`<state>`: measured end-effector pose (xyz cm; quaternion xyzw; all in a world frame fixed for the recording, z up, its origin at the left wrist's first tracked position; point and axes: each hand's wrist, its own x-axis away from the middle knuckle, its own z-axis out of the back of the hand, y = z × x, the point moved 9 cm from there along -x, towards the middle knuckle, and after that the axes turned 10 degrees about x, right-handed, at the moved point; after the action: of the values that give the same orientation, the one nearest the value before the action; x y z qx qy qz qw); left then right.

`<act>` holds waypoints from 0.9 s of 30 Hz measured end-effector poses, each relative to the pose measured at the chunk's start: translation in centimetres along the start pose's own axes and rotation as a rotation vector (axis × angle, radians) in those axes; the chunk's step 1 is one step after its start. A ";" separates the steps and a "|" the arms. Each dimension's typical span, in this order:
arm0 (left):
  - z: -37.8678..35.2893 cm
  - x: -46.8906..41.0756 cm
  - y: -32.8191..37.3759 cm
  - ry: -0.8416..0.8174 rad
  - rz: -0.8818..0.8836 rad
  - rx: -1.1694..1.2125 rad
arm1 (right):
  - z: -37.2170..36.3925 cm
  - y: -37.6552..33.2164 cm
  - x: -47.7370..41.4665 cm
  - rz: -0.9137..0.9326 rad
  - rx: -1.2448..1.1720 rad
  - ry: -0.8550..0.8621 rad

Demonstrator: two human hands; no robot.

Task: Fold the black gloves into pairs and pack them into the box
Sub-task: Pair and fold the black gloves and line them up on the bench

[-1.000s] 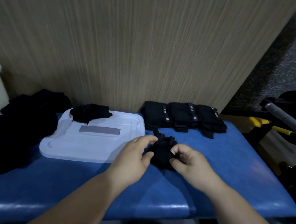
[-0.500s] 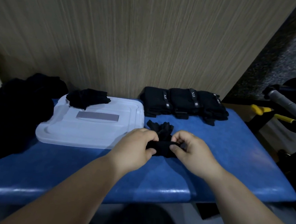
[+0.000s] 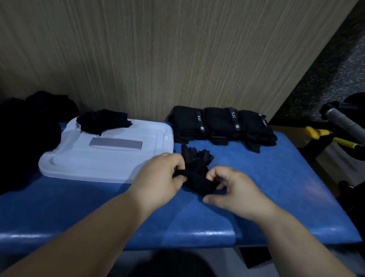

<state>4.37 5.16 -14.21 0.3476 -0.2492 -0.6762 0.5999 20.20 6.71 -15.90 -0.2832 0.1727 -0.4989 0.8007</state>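
A black glove pair [image 3: 196, 171] lies on the blue padded bench [image 3: 271, 187] in front of me, its fingers pointing away. My left hand [image 3: 159, 177] pinches the near cuff end at its left. My right hand [image 3: 232, 189] curls its fingers over the right end of the same cuff, thumb stretched out below. A row of folded black gloves [image 3: 221, 126] with grey tags lies against the wall behind. One folded black pair [image 3: 103, 119] sits on the white lid [image 3: 102, 161].
A heap of loose black gloves [image 3: 20, 131] covers the bench's left end. Right of the bench stand a grey-handled bar [image 3: 350, 128] and yellow-handled tools [image 3: 320, 135]. A wood-grain wall [image 3: 161, 50] closes the back.
The pair went from a bunched lump to a stretched roll between my hands. My right thumb has come off the glove and now points left beneath it.
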 end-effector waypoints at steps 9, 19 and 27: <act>0.2 0.2 0.1 0.072 0.044 0.023 | 0.9 0.1 -0.1 -0.050 -0.022 0.130; 0.1 0.3 1.0 0.095 0.049 0.013 | 2.6 -0.4 0.4 -0.102 0.026 0.390; 0.4 0.6 1.4 0.113 0.045 0.056 | 2.2 -0.8 0.6 -0.137 0.125 0.380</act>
<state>4.96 4.36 -13.04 0.3962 -0.2416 -0.6346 0.6180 21.17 6.52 -13.71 -0.1449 0.2694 -0.6064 0.7340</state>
